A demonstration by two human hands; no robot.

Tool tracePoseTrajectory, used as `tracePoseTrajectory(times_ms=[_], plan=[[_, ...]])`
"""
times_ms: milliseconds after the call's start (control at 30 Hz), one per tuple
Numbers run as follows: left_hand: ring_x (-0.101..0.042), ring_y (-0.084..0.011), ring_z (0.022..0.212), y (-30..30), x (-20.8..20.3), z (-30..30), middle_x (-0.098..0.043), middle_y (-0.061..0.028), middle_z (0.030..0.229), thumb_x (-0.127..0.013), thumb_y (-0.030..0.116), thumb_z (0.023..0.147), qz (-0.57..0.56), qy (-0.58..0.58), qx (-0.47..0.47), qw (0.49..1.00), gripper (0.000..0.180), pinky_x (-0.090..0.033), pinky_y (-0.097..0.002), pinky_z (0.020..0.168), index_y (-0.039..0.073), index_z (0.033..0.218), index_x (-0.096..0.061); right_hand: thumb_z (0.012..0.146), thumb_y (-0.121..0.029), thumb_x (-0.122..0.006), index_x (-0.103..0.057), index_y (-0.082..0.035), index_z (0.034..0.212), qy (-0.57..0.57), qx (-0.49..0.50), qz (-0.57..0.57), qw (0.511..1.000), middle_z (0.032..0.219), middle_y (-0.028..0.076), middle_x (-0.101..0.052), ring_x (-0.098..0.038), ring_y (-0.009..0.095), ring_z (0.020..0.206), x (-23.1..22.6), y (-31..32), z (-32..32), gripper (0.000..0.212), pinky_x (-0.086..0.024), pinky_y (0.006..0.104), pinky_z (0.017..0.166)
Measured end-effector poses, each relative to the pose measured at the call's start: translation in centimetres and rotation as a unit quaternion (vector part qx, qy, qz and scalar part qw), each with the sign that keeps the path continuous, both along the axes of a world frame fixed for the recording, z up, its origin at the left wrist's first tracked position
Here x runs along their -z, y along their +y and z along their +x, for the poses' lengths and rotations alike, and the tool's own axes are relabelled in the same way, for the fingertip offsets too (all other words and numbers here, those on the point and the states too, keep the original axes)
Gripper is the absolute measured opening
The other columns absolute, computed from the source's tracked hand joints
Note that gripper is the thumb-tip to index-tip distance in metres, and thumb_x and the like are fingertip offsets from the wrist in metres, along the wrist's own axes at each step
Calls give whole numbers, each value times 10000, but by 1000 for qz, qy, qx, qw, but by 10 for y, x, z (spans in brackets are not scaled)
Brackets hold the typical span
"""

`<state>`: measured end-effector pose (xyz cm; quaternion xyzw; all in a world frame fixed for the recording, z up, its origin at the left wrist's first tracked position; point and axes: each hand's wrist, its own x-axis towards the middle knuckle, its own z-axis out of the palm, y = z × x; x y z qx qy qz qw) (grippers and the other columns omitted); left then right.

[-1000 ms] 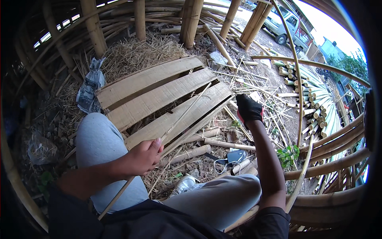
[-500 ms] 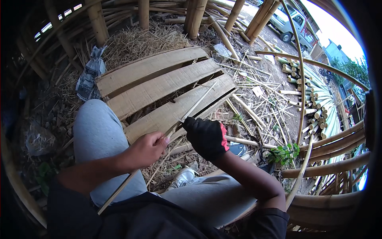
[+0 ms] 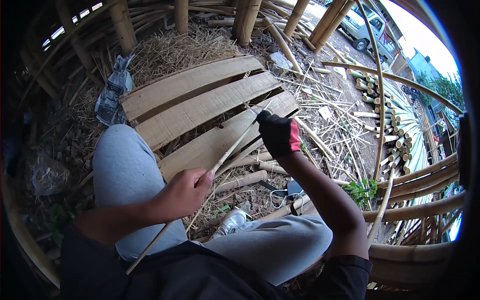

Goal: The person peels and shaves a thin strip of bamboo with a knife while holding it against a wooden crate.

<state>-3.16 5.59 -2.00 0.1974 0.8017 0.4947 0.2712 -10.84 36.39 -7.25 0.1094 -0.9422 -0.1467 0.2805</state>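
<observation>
Bamboo strip [image 3: 232,149] is lying on a long diagonal through the person's grip, its far end pointing away and to the right above the split slats [image 3: 207,107], its near end pointing down and left toward the black shirt [image 3: 195,272]. Its lower length is passing beneath the left hand [image 3: 186,195] and crossing the left leg [image 3: 122,160] in grey trousers. The bare left hand is gripping the strip about midway, its fingers curling closed around it and the thumb pressing along the top. The left forearm is coming in from the lower left, sloping gently up across the thigh. The right hand [image 3: 277,134], in a black and red glove, is standing near the strip's far end with its fingers curled; whether they are gripping the strip cannot be told. A thin pale piece [image 3: 251,109] is showing just beside that glove, too small to identify. The right elbow is bending outward at the lower right, and the forearm is leaning up and leftward.
</observation>
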Motion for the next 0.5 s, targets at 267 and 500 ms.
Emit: tracePoseTrajectory(times_ms=[267,500], plan=[[-366,-36,493,-7,2,-10,-422,41,670,-363,383,1107,55,-95,33,993,381,-350,-253,414,61,951,-494,925,-153,-505,-662,-105,1008,-137,313,-4,940,904,149,-749,-742,347,812,-41,152,3,184,-562,481,669],[-460,-129,550,-7,9,-13,-489,-64,652,-443,297,1083,19,-49,12,999,340,-407,-339,522,19,896,-500,878,-163,-633,-608,-134,972,-208,-88,-145,963,728,74,-642,-690,281,628,-71,-43,72,101,-507,411,513]])
